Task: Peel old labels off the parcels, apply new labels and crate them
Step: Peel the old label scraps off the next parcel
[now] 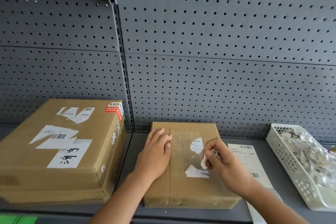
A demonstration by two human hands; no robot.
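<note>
Pinning small parcel (187,187) with left hand (154,158), fingers (158,135) straight and together. Right hand (221,160) pinching label scrap (204,162). Best peeling low and slow, avoiding tearing leftover label pieces (197,144).

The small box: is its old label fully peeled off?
No, white label scraps are stuck on the small box; the right hand pinches another.

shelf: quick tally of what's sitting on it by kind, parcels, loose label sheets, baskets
cardboard parcels: 2
loose label sheets: 1
white baskets: 1
total: 4
</note>
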